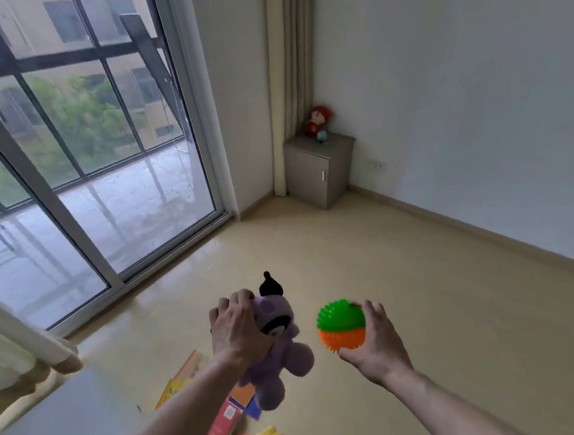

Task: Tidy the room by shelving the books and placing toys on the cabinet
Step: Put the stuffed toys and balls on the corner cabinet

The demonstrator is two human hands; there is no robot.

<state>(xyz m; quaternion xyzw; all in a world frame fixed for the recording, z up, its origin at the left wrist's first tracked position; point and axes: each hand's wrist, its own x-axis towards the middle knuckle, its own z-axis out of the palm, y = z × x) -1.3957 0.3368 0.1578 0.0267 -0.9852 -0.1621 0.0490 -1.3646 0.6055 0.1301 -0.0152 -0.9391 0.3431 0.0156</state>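
My left hand (237, 326) grips a purple plush toy (283, 358) by its head, its body hanging down above the floor. My right hand (374, 335) holds a spiky ball (340, 324), green on top and orange below. Several books (223, 425) lie scattered on the floor below my arms. A grey cabinet (309, 172) stands in the far corner with a red-haired doll (319, 120) and a small globe-like ball (322, 135) on top.
A large sliding glass door (85, 164) fills the left wall, with a curtain (292, 62) beside the cabinet. A grey mat or bed edge (54, 424) lies at the lower left. Open beige floor (402, 259) stretches between me and the cabinet.
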